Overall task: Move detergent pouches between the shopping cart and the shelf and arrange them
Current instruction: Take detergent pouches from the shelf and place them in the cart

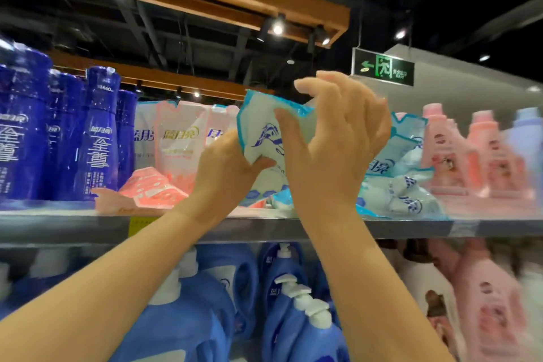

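Shop: stocked detergent shelf [264,228], exit sign [383,67]

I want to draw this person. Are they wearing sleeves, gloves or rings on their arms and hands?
No sleeves show: both forearms are bare right to the picture's edge. The left hand and right hand have no gloves, rings, watch or bracelet in view. Fingernails look short and unpainted.

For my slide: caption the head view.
Both hands, left and right, hold a blue-and-white detergent pouch above the shelf.

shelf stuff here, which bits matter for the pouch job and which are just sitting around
Job: blue-and-white pouch held by left hand and right hand; pink pouches; blue pouches; shelf.

Just there: dark blue bottles; pink bottles; pump jugs; exit sign.
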Motion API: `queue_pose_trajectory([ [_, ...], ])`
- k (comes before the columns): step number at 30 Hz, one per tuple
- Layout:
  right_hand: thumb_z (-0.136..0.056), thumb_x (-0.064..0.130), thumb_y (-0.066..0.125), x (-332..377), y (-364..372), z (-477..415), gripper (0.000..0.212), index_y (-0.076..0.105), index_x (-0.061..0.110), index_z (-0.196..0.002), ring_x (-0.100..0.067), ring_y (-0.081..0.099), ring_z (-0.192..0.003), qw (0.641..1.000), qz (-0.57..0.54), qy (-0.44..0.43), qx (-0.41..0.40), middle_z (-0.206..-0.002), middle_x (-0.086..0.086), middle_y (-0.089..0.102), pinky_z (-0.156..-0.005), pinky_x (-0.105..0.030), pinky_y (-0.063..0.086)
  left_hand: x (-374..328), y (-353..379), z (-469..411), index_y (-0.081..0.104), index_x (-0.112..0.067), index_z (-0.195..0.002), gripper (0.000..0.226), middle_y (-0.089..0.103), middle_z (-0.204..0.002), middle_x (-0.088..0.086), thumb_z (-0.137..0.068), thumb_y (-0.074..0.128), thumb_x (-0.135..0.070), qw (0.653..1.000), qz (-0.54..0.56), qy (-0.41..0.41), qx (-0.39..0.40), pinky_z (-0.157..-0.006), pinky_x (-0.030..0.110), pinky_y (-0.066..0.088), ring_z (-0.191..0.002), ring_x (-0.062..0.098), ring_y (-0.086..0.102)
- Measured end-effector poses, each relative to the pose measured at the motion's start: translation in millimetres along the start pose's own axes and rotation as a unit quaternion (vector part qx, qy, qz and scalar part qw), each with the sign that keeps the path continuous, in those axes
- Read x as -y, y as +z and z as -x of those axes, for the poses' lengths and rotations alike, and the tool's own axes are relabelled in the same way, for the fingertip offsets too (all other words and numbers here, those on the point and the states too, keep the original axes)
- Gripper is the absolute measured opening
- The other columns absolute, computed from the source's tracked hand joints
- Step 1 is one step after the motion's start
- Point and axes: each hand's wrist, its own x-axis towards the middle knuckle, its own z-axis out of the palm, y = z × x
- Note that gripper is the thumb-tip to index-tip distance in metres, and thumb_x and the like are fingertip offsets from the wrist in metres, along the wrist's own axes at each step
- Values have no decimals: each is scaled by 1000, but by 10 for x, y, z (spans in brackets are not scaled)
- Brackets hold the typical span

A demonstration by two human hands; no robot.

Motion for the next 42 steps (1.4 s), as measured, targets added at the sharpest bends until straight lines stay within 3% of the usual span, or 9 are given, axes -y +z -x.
queue_pose_trajectory([
  [4, -72, 40, 72, -210, -383, -62, 83, 25, 23, -138, -20, 22, -137, 999, 28, 38, 26, -146, -3, 29, -113, -47, 14, -469, 30, 27, 59, -11, -119, 44, 67, -111, 9, -81, 68, -32, 999, 4, 2, -52, -71, 22, 36, -98, 24, 60],
  [11, -72, 46, 72, -589, -1464, -301, 104, -4, 43, -142, -19, 4, -145, 983, 6, 145, 111, -158, -6, 5, -116, -50, 15, -1662, 93, 337, 65, -15, -111, 44, 68, -106, 9, -72, 76, -32, 994, 59, 49, -72, -70, 20, 30, -99, 27, 59],
  [14, -70, 44, 73, -838, -2139, -355, 102, 4, 41, -145, -15, 24, -141, 964, -27, 212, 155, -154, 8, 22, -111, -48, 30, -2280, 318, 645, 64, -19, -112, 50, 68, -107, 6, -68, 75, -42, 993, 109, 48, -18, -71, 24, 34, -102, 27, 59],
  [18, -78, 27, 72, -1182, -3270, -328, 84, 20, 35, -144, 6, 58, -107, 904, -159, 351, 184, -113, 38, 55, -86, -18, 50, -3076, 740, 1247, 66, -22, -109, 47, 71, -104, 5, -67, 77, -40, 976, 196, 15, 88, -70, 25, 35, -100, 26, 61],
  [26, -74, 24, 78, -1814, -5427, 72, 41, 50, 35, -102, 7, 63, -77, 845, 67, 523, 91, -90, 17, 65, -71, -15, 50, -4353, 1924, 2746, 72, -28, -87, 32, 71, -79, -9, -58, 86, -28, 837, 389, -104, 370, -64, 12, 49, -71, -1, 64],
  [30, -67, 39, 81, -2029, -6345, 460, 44, 50, 32, -96, -14, 66, -87, 772, 216, 596, 52, -89, 12, 66, -85, -35, 52, -4755, 2559, 3648, 74, -25, -86, 43, 73, -80, -5, -47, 79, -43, 766, 394, -147, 486, -76, 29, 55, -77, 9, 68],
  [34, -69, 38, 80, -2114, -7054, 871, 49, 50, 24, -105, -21, 64, -91, 692, 333, 641, 15, -93, 4, 65, -83, -36, 51, -5060, 3045, 4509, 73, -25, -88, 37, 70, -83, -5, -55, 82, -37, 689, 400, -151, 586, -72, 24, 49, -82, 6, 64],
  [38, -69, 43, 79, -2176, -7586, 1286, 54, 52, 20, -109, -18, 63, -87, 603, 413, 683, -16, -95, 4, 65, -79, -31, 49, -5237, 3452, 5277, 73, -19, -98, 63, 72, -95, 4, -47, 74, -56, 615, 369, -162, 677, -80, 29, 52, -91, 15, 66],
  [42, -67, 48, 78, -2240, -7963, 1642, 61, 53, 17, -113, -24, 65, -96, 526, 470, 708, -41, -101, -1, 67, -85, -37, 51, -5313, 3745, 5922, 71, -11, -100, 43, 71, -99, 10, -64, 82, -33, 537, 349, -202, 741, -77, 31, 53, -89, 18, 66],
])
